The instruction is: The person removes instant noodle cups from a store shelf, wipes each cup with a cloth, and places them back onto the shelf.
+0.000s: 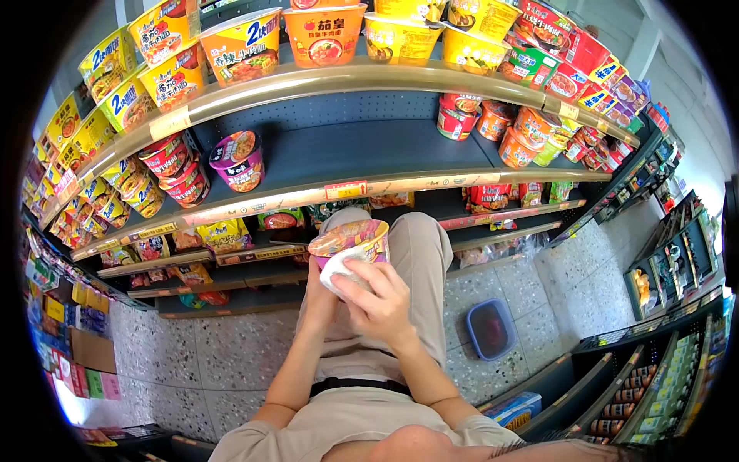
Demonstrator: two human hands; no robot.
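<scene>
Over my knees, a tilted instant noodle cup (352,235) with a purple and orange print is in my left hand (320,291). That hand grips it from the lower left side, its fingers partly hidden behind the cup. A crumpled white cloth (337,271) is pressed against the cup's near side by my right hand (376,299), whose fingers are bent over it. On the shelf ahead stands a similar purple noodle cup (237,162), apart from both hands.
The middle shelf (331,150) holds stacked noodle cups at both ends; the upper shelf edge (339,77) curves above it, lined with noodle tubs (325,37). A blue plastic basin (491,329) sits on the speckled floor at right. More shelving (616,385) stands behind me.
</scene>
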